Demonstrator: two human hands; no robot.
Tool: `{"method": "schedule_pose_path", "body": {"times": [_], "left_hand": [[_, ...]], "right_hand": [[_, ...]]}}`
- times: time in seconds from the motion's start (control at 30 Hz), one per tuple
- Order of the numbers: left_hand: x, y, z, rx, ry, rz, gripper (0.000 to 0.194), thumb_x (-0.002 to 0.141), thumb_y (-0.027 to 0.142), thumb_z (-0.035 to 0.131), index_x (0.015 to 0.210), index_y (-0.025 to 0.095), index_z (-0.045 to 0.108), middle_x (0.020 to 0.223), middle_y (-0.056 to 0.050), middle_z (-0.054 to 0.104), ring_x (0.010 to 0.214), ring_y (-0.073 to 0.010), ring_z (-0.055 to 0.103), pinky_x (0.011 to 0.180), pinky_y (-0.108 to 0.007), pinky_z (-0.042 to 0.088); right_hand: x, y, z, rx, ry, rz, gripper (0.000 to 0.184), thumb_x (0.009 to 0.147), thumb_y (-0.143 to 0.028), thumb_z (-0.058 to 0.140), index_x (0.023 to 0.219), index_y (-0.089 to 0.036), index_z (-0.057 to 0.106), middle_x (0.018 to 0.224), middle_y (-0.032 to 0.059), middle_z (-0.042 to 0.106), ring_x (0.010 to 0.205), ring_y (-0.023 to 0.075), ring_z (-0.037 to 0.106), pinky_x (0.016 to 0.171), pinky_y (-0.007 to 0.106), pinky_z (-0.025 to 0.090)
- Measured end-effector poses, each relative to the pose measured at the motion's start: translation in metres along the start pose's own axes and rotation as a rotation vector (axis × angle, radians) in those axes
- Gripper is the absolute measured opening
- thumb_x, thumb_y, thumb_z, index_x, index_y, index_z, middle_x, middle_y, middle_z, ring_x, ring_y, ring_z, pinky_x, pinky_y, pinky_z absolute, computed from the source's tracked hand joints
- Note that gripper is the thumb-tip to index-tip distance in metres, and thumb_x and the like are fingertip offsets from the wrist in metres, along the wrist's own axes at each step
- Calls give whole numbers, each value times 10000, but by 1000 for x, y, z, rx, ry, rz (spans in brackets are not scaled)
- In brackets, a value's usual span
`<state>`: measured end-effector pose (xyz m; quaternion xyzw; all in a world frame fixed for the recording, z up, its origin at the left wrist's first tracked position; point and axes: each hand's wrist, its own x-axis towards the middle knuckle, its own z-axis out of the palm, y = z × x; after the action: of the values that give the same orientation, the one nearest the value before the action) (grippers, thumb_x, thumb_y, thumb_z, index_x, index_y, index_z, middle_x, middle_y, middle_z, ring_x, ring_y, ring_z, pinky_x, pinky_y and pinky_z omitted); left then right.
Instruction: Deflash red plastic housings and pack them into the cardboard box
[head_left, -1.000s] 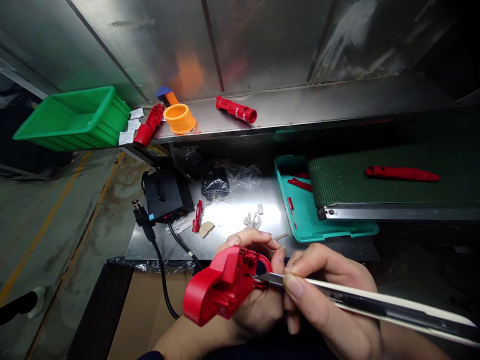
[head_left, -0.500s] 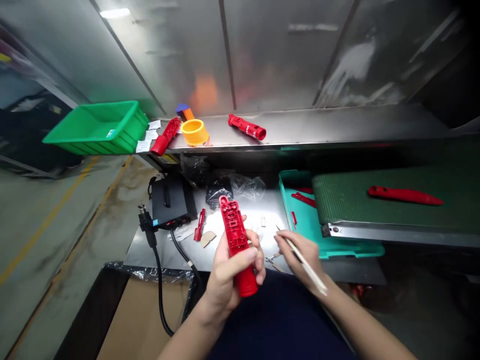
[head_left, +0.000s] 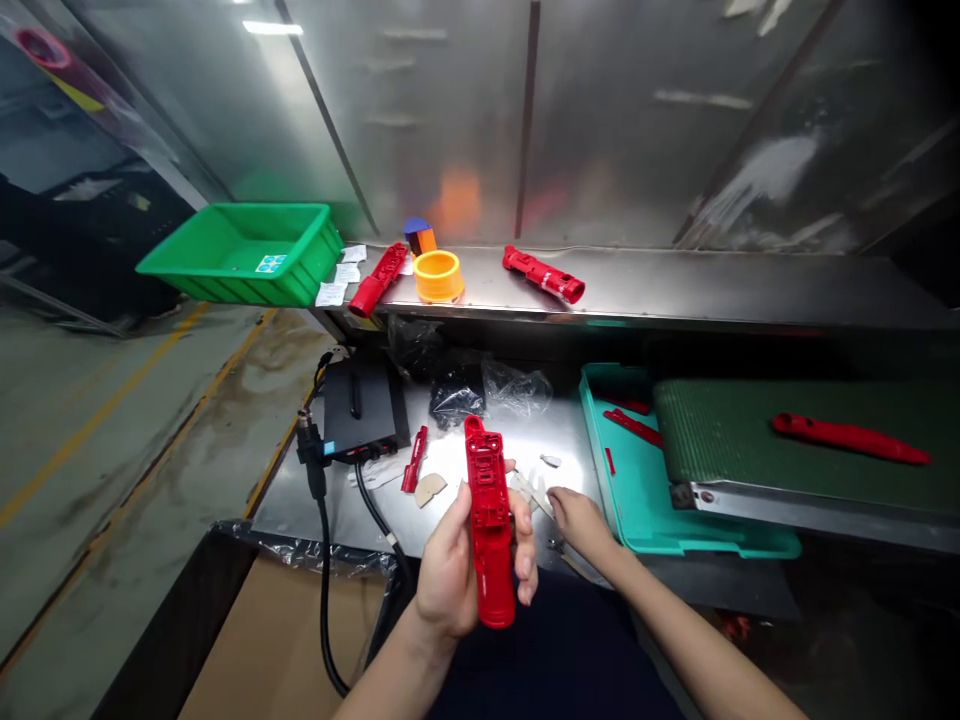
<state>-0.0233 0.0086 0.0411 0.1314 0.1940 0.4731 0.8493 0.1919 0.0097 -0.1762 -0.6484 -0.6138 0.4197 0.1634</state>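
My left hand [head_left: 450, 570] is wrapped around a red plastic housing [head_left: 491, 520], held upright with its moulded inner side facing me. To its right, my right hand [head_left: 581, 525] is low over the metal table, fingers pinched at the end of a slim pale-handled tool [head_left: 532, 492]. The tool's far end is partly hidden behind my left fingers. A small whitish piece [head_left: 550, 461] lies just beyond. Below my right hand a pair of pliers [head_left: 574, 562] is partly visible. Left of the housing lie a narrow red part [head_left: 415, 460] and a tan rounded piece [head_left: 430, 490].
A black box unit [head_left: 364, 405] with a thick cable stands at left. On the shelf are a green bin [head_left: 315, 265], a yellow ring [head_left: 439, 278] and two red housings. At right, a teal tray [head_left: 622, 515] sits under a green conveyor [head_left: 750, 465] carrying a red part.
My right hand has lowered toward the table, and the pale-handled tool has swung from resting across the hand to pointing left. My left hand has turned the red housing more upright. The view has shifted.
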Motion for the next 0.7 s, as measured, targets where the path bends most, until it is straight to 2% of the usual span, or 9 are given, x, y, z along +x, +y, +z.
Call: {"method": "schedule_pose_path", "body": {"times": [0.1, 0.2, 0.3, 0.43, 0.5, 0.57, 0.7], "left_hand": [[-1, 7, -12, 2, -73, 1, 442, 1036, 526, 457, 1300, 213, 623, 868, -47, 667, 561, -140, 634, 463, -251, 559], [1, 14, -23, 39, -141, 15, 403, 1025, 507, 489, 1305, 235, 592, 881, -34, 640, 558, -141, 625, 453, -260, 557], [6, 22, -31, 115, -204, 21, 357, 990, 464, 585, 1283, 260, 574, 907, -18, 595, 625, -148, 636, 491, -276, 583], [14, 26, -39, 215, -301, -39, 379, 973, 435, 630, 1314, 286, 559, 959, -22, 561, 677, -149, 655, 533, -273, 589], [17, 22, -43, 264, -355, -76, 399, 973, 449, 626, 1333, 293, 557, 973, -32, 558, 695, -151, 662, 544, -259, 574], [18, 15, -45, 337, -394, -89, 454, 943, 482, 664, 1344, 297, 555, 978, -39, 559, 710, -159, 664, 545, -250, 556], [8, -4, -42, 541, -355, -57, 510, 873, 484, 764, 1306, 288, 581, 905, -15, 578, 647, -133, 628, 528, -224, 499]], "right_hand": [[-29, 8, 12, 75, -32, -11, 246, 1033, -389, 591, 1028, -161, 682, 949, 35, 706, 886, 200, 687, 893, 428, 561], [-64, 21, 32, 176, -25, 46, 226, 982, -333, 559, 1065, -175, 699, 1030, 87, 736, 848, 213, 707, 868, 414, 578], [-102, 40, 53, 262, 6, 188, 304, 883, -326, 591, 1114, -178, 722, 1087, 125, 769, 886, 265, 750, 831, 401, 608], [-154, 68, 66, 291, 85, 410, 207, 887, -362, 689, 977, -185, 749, 956, 61, 788, 934, 270, 757, 877, 409, 605], [-176, 81, 61, 274, 153, 511, 207, 942, -382, 703, 956, -176, 726, 939, 38, 761, 889, 228, 741, 845, 398, 608], [-192, 94, 48, 263, 225, 563, 218, 978, -392, 693, 1024, -179, 707, 1001, 40, 737, 877, 203, 719, 795, 370, 613], [-202, 123, 4, 281, 376, 519, 309, 988, -381, 690, 1226, -188, 653, 1205, 77, 688, 981, 231, 704, 807, 396, 622]]}}
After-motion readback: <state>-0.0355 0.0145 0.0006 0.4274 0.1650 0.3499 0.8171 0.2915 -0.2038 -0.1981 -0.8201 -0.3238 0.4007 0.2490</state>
